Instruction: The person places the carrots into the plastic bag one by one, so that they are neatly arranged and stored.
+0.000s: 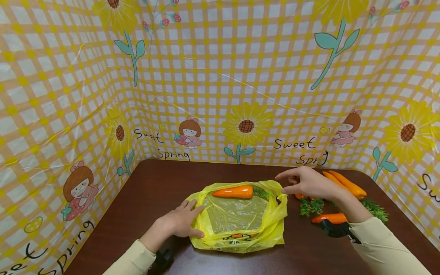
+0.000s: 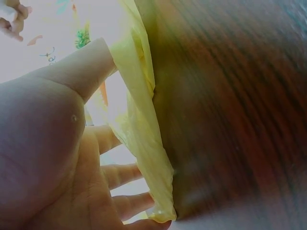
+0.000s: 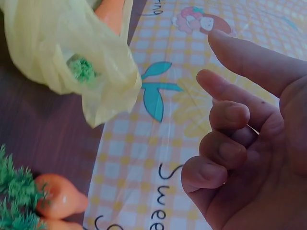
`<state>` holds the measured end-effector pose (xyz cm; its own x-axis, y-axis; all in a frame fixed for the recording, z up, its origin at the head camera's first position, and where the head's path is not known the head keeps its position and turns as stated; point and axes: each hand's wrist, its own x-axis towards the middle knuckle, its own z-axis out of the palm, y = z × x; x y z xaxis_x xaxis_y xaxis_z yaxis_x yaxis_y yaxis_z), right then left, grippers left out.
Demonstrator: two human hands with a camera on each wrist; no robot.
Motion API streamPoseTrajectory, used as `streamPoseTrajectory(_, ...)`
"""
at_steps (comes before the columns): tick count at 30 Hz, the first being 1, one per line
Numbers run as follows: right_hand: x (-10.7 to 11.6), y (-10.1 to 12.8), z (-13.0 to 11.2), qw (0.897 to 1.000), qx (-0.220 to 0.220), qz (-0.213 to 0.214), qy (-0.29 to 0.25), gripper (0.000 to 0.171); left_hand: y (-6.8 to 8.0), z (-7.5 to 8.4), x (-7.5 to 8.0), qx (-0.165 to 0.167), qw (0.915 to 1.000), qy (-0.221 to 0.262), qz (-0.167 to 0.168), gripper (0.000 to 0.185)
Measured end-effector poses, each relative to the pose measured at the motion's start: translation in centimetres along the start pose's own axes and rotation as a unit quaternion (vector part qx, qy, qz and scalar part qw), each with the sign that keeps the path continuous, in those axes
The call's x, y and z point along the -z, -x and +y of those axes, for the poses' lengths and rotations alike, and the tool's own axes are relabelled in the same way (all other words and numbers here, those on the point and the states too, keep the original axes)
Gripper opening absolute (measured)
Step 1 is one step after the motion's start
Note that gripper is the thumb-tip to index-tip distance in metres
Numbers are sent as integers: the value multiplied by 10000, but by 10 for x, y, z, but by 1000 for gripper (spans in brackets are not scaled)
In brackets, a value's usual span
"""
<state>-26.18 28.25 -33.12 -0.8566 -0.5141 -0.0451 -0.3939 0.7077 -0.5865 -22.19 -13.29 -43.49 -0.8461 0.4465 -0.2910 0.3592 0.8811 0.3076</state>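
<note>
A yellow plastic bag (image 1: 275,229) lies mouth-up on the table, spread wide. One orange carrot with a green top (image 1: 235,192) is in it, along the far side; a bit of orange shows near the front rim. My left hand (image 1: 182,221) rests on the bag's left edge, its fingers spread and fairly straight against the plastic. My right hand (image 1: 306,182) hovers beside the bag's right corner, holding nothing. In the right wrist view, its thumb and index finger reach out, while the other fingers (image 3: 223,148) bend loosely.
Right of the bag, more carrots (image 1: 347,185) with leafy green tops lie on the dark brown table (image 1: 151,191), partly hidden by my right forearm. A single carrot (image 1: 328,218) is nearer the front. A checked, flower-printed cloth (image 1: 213,84) surrounds the table at the back and sides.
</note>
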Motion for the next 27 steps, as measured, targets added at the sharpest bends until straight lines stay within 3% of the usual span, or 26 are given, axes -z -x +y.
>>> streamPoseTrajectory(27,26,63,43,9987,-471,175,87,54,0,-1,-1,-7,10000,73,-35,87)
